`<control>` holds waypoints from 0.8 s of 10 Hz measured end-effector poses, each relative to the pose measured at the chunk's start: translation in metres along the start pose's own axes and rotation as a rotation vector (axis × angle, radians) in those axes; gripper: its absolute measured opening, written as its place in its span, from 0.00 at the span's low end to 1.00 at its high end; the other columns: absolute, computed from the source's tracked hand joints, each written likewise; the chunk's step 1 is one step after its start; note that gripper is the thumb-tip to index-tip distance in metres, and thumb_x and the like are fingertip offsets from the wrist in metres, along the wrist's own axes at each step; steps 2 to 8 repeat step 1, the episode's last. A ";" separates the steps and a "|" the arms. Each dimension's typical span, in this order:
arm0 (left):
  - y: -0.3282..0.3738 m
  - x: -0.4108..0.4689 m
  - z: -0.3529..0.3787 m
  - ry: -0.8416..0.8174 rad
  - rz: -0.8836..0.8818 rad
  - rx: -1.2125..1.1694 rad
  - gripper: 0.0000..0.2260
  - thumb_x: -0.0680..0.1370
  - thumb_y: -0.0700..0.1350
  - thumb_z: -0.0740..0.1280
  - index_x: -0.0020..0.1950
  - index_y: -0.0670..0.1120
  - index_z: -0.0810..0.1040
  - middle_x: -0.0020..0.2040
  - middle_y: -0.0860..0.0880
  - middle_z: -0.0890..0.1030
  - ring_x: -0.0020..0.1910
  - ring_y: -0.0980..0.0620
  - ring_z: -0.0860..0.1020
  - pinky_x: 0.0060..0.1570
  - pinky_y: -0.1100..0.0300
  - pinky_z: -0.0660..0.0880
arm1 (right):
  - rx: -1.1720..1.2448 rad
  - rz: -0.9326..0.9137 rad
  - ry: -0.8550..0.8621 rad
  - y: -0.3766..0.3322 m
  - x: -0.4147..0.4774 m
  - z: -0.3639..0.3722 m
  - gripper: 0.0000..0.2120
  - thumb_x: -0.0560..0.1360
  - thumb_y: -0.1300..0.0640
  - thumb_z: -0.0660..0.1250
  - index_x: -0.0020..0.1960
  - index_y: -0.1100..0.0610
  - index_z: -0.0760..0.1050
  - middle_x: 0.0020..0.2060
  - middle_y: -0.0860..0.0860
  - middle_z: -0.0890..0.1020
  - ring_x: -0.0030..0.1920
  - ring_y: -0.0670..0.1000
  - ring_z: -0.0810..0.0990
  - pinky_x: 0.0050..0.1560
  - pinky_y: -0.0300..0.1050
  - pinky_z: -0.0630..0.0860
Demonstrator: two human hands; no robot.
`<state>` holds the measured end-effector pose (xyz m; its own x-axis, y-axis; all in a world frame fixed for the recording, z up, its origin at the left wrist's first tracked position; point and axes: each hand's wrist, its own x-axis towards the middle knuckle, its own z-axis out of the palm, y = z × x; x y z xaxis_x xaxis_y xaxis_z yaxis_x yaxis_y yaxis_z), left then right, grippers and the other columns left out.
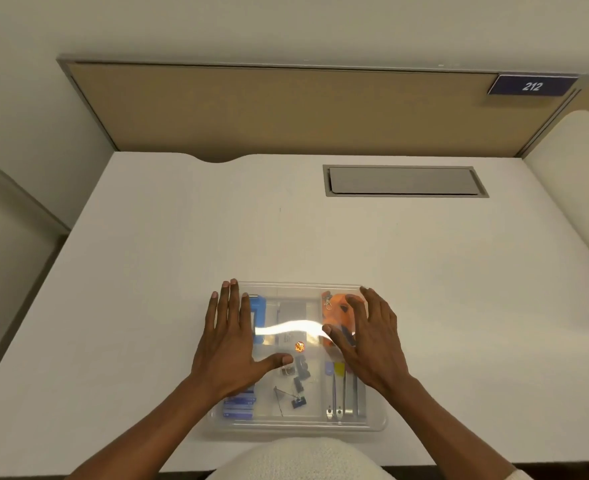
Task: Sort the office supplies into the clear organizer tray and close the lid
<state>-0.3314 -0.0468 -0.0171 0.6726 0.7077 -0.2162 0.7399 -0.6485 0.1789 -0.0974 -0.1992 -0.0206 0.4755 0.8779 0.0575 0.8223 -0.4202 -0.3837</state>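
Note:
The clear organizer tray sits on the white desk near its front edge, with its clear lid lying on top and glaring under the light. Through the lid I see a blue stapler, an orange tape item, black binder clips, blue boxes and metal tools. My left hand rests flat on the lid's left side, fingers spread. My right hand lies flat on the lid's right side, fingers spread.
A grey cable hatch is set into the desk at the back right. A tan partition panel with a blue sign reading 212 stands behind the desk. A white cushion edges in from the right.

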 end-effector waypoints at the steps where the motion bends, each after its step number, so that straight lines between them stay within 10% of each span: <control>1: 0.002 0.016 -0.014 0.053 0.024 -0.023 0.61 0.66 0.86 0.45 0.84 0.43 0.40 0.83 0.43 0.33 0.82 0.43 0.32 0.81 0.41 0.39 | 0.054 0.070 -0.021 0.002 0.015 -0.005 0.39 0.76 0.28 0.58 0.75 0.55 0.67 0.79 0.57 0.61 0.80 0.58 0.60 0.73 0.56 0.69; 8: 0.002 0.016 -0.014 0.053 0.024 -0.023 0.61 0.66 0.86 0.45 0.84 0.43 0.40 0.83 0.43 0.33 0.82 0.43 0.32 0.81 0.41 0.39 | 0.054 0.070 -0.021 0.002 0.015 -0.005 0.39 0.76 0.28 0.58 0.75 0.55 0.67 0.79 0.57 0.61 0.80 0.58 0.60 0.73 0.56 0.69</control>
